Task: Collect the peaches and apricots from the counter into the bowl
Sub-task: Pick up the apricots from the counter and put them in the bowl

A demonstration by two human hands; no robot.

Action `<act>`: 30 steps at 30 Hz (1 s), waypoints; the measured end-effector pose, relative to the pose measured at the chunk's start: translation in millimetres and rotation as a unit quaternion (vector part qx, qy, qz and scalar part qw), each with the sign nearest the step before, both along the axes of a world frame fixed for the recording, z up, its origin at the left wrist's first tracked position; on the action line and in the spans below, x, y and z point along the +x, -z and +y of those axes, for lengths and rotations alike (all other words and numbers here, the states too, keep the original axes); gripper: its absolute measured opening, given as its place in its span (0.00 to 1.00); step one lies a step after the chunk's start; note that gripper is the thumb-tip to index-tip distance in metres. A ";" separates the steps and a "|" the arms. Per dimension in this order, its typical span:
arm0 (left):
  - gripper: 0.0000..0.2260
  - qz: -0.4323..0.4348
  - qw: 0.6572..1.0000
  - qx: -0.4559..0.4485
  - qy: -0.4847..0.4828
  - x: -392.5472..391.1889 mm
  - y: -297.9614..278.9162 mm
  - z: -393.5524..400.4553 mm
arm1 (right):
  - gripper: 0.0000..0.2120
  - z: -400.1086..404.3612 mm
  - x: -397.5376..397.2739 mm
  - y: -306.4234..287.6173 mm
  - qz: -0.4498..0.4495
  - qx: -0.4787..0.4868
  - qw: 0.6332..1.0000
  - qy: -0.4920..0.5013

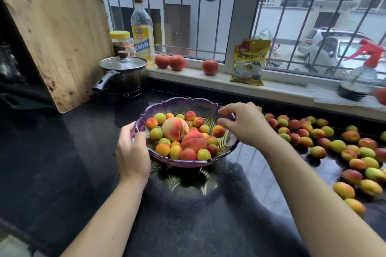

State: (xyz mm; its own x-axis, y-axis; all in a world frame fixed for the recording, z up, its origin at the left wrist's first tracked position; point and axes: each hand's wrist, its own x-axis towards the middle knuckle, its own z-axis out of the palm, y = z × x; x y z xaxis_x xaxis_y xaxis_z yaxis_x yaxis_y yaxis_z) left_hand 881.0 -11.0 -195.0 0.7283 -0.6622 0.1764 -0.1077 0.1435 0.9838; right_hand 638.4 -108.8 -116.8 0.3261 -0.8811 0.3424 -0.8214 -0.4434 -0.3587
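Left hand (132,150) grips near-left rim of purple bowl (188,103) on dark counter (62,162); right hand (246,124) hovers over bowl's right side, fingers spread, holding nothing; two peaches (175,128) and apricots inside; loose apricots (338,152) scattered right; tomatoes (177,62) on sill beyond.

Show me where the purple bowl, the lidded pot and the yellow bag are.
purple bowl (183,102): head view, on its far rim.
lidded pot (125,77): head view, on its steel side wall.
yellow bag (249,61): head view, on the middle of its front.
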 end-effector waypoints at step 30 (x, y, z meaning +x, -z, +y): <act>0.16 -0.017 0.995 0.063 0.074 5.4 -12.6 11.8 | 0.11 15.4 -74.6 65.1 0.162 -0.055 0.954 0.247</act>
